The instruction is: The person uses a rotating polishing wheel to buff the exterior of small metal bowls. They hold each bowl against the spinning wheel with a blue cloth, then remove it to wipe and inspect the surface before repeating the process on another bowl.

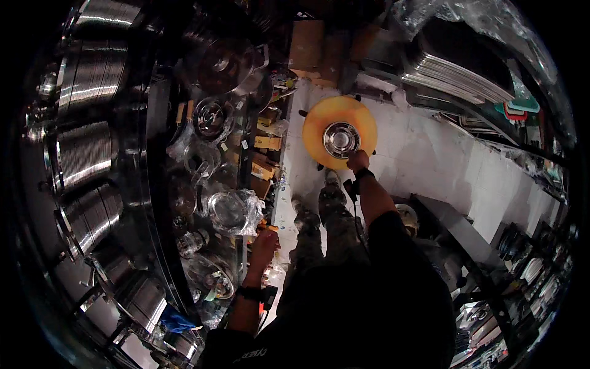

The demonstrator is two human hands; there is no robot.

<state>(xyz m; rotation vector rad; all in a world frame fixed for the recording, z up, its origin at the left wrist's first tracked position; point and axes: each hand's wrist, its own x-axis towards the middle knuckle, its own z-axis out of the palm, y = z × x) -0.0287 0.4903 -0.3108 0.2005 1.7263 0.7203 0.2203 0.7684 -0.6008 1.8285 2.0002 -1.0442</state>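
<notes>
A shiny round steel bowl (341, 140) rests on a round yellow stool (314, 130) ahead of me. My right hand (358, 161) is closed at the bowl's near right rim and appears to grip it. To the left, my left hand (264, 246) hovers by the edge of the shelf, its fingers curled in. Dim light hides whether anything is inside them. Close to that hand, a round clear-wrapped dish (226, 211) lies on the shelf.
Stacked steel trays or plates (86, 154) line the left racks. Yellow boxes (267, 142) fill a low shelf beside the aisle. Cardboard boxes (307, 46) stand at the far end. Stacked flat trays (455, 77) are at the far right, and a dark shelf (455, 227) juts out nearby.
</notes>
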